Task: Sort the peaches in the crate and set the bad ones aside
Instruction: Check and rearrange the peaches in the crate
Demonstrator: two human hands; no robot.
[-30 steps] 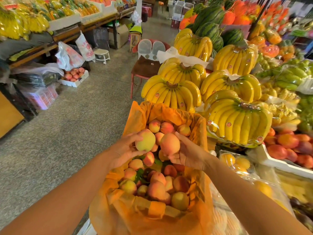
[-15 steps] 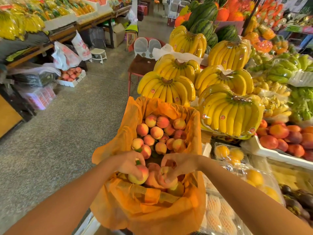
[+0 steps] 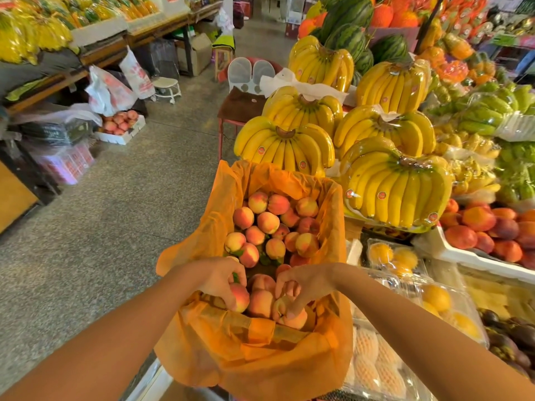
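Observation:
A crate lined with an orange plastic bag (image 3: 208, 235) holds several pink-yellow peaches (image 3: 267, 222). Both my hands are down at the crate's near end. My left hand (image 3: 220, 277) curls its fingers over a red-yellow peach (image 3: 241, 298) at the near left. My right hand (image 3: 301, 283) points its fingers down onto a pale peach (image 3: 293, 316) near the front wall, with the thumb and fingers round it. More peaches (image 3: 262, 302) lie between my hands.
Wrapped banana bunches (image 3: 285, 146) stand right behind the crate, watermelons (image 3: 347, 21) further back. A white tray of nectarines (image 3: 492, 230) and clear packs of yellow fruit (image 3: 405, 259) sit to the right. Open floor (image 3: 115, 227) lies to the left, with a box of peaches (image 3: 120, 123) by a stall.
Both hands came down from mid-air, each with a peach, to the crate's near end and stay there among the fruit.

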